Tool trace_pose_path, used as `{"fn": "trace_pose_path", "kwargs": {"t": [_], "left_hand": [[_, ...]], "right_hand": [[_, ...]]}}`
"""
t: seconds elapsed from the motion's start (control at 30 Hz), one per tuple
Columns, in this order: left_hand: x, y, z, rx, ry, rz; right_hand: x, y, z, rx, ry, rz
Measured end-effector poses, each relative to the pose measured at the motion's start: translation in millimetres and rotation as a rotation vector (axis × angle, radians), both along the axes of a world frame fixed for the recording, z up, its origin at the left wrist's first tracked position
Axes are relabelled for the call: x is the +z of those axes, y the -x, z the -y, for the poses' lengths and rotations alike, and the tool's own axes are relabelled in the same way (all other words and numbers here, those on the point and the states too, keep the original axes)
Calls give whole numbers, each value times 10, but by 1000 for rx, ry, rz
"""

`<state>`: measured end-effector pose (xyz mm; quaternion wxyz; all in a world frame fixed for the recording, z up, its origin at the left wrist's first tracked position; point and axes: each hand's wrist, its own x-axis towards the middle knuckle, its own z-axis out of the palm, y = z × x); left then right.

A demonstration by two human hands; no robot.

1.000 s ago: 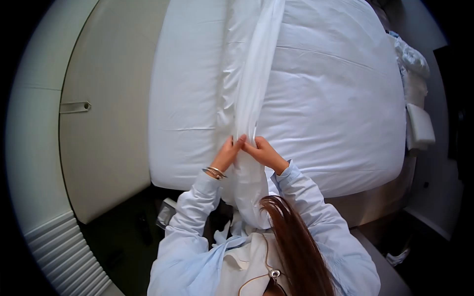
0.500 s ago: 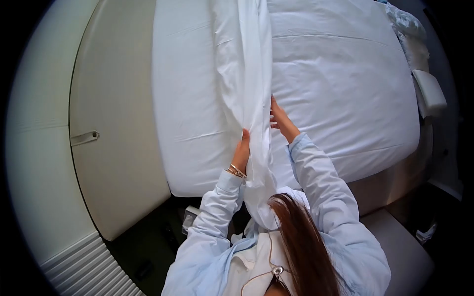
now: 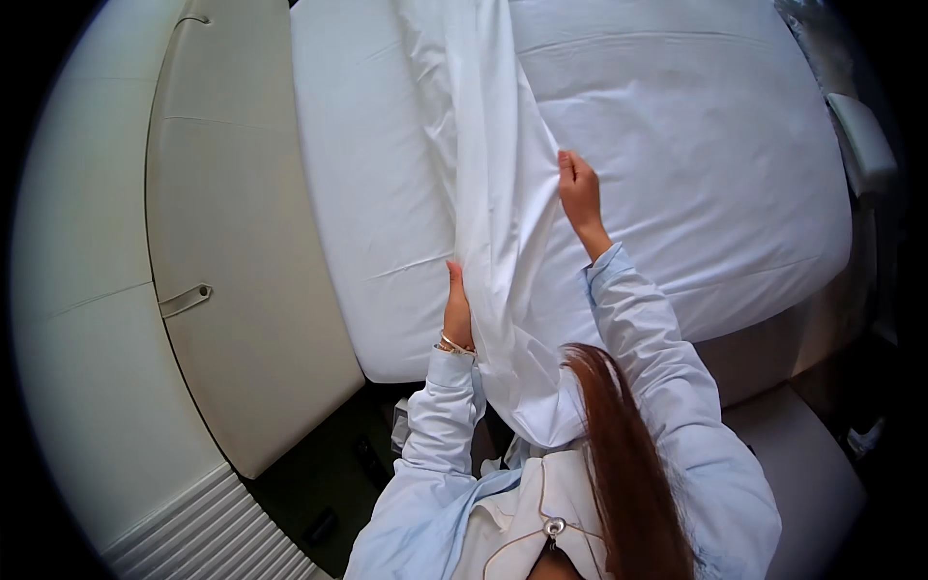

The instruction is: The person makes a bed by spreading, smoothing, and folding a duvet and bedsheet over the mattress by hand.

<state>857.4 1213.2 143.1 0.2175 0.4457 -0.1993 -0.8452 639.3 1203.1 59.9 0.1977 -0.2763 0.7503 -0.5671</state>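
Observation:
A white bed sheet (image 3: 480, 145), bunched into a long strip, runs across the mattress (image 3: 667, 126) and hangs over its near edge towards my body. My right hand (image 3: 581, 198) is closed on the sheet's right edge and draws it out into a taut peak. At the strip's left side, lower down, my left hand (image 3: 457, 314) grips the cloth, thumb pointing up and fingers hidden by it. A bracelet (image 3: 454, 345) circles that wrist.
Left of the mattress stands a padded beige headboard (image 3: 242, 242) with a strap (image 3: 188, 300). A white cushioned piece (image 3: 863, 145) is at the far right. A grey padded seat (image 3: 793, 464) stands lower right, and dark objects (image 3: 319, 525) lie on the floor.
My right hand has moved right and up, closing on the sheet's edge and pulling it outward. My left hand stays at the strip's left side. The view has shifted slightly.

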Motion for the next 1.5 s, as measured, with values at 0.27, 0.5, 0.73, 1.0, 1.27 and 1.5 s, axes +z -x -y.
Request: {"fn": "trace_pose_path", "kwargs": {"t": [0.27, 0.5, 0.73, 1.0, 1.27, 1.5], "left_hand": [[-236, 185, -129, -30, -196, -83], [-342, 109, -110, -63, -154, -35], [-358, 236, -141, -36, -157, -56], [-298, 24, -83, -217, 141, 281], [436, -287, -1144, -198, 1205, 1203], [-259, -610, -1291, -280, 929, 1157]], "right_hand": [[-1107, -741, 105, 227, -13, 232], [-794, -519, 202, 306, -103, 24], [-4, -113, -415, 358, -214, 748], [359, -402, -115, 656, -305, 810], [669, -845, -129, 560, -220, 691], [727, -1003, -5, 648, -275, 449]]}}
